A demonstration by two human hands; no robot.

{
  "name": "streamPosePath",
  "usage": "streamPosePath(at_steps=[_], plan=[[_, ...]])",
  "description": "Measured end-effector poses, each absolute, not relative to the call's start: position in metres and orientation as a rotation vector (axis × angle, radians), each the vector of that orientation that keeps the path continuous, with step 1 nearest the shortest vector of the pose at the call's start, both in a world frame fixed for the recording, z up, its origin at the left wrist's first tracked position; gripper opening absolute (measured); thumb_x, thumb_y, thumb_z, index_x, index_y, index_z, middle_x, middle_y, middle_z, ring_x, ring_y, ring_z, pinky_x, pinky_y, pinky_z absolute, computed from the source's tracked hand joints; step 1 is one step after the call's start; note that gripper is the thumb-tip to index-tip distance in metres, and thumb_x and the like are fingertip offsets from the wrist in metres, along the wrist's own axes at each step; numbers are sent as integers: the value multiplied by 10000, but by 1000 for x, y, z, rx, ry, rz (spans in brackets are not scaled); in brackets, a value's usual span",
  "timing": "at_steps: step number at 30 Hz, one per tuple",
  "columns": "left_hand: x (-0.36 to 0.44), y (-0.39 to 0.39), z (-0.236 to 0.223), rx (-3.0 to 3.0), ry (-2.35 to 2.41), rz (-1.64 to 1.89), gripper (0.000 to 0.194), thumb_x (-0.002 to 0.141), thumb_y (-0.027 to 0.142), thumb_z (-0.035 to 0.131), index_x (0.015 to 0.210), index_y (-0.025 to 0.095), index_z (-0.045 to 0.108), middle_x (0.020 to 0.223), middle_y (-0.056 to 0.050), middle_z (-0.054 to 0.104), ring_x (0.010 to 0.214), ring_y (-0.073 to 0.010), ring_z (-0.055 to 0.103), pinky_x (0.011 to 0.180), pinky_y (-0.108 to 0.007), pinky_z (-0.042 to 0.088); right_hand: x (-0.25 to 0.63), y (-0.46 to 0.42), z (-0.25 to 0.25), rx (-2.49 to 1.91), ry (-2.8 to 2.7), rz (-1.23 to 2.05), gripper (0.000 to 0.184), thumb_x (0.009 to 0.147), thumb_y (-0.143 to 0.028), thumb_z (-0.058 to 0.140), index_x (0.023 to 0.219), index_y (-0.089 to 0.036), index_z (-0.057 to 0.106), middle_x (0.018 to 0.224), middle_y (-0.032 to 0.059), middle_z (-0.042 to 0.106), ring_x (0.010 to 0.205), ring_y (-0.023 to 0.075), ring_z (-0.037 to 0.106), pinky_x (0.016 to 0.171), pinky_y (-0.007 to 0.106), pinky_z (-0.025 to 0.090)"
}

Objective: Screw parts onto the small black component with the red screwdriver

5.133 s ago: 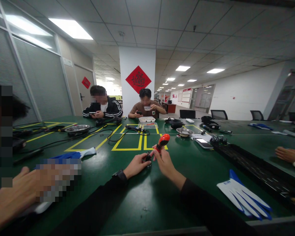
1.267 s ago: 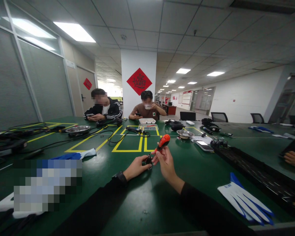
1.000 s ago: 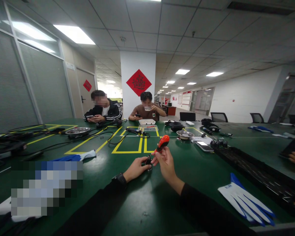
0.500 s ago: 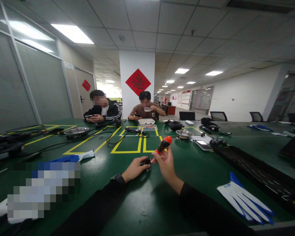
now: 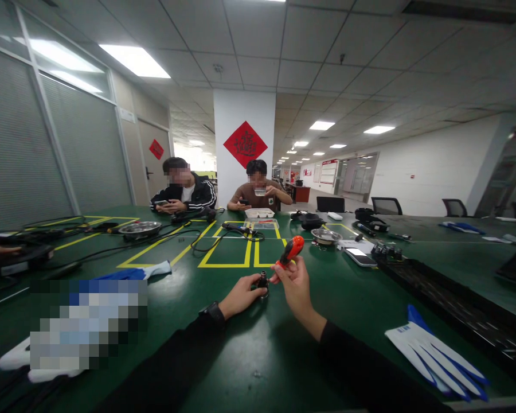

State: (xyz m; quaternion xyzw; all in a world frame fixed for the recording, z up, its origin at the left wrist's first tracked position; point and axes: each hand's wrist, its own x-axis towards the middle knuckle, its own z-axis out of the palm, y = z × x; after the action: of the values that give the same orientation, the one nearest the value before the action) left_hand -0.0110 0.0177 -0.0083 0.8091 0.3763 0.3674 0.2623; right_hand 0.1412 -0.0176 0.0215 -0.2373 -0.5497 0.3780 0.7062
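Observation:
My left hand (image 5: 242, 296) pinches a small black cylindrical part with shiny metal ends (image 5: 263, 281), upright just over the green table (image 5: 223, 367). To its right, my right hand (image 5: 296, 287) grips a screwdriver (image 5: 293, 249) by its red and black handle. The handle tilts up and to the right, and its lower end points toward the black part. The screwdriver's shaft is hidden by my fingers or too small to see, so I cannot tell whether its tip touches the part.
A white and blue glove (image 5: 434, 355) lies at right beside a long black tray (image 5: 447, 298) with metal parts. Steel bowls (image 5: 325, 235), a phone (image 5: 359, 257) and cables stand farther back. Two people sit across the table. Another person's hand (image 5: 0, 252) shows at the left edge.
The screwdriver handle has tipped a little further right, and my right hand has turned slightly with it. My left hand keeps its pinch. A person's hand at the right edge is gone; one appears at left.

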Motion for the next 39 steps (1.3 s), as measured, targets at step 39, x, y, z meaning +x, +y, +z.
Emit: streamPosePath(at_steps=[39], plan=[[-12,15,-6,2224,982,999,230,753,267,529,928,141,608,894,-37,644,786,-172,565,732,-260,416,142,-20,21,-523,-1284,881,220,828,-294,496,1024,-203,455,828,22,630,529,102,605,475,214,501]])
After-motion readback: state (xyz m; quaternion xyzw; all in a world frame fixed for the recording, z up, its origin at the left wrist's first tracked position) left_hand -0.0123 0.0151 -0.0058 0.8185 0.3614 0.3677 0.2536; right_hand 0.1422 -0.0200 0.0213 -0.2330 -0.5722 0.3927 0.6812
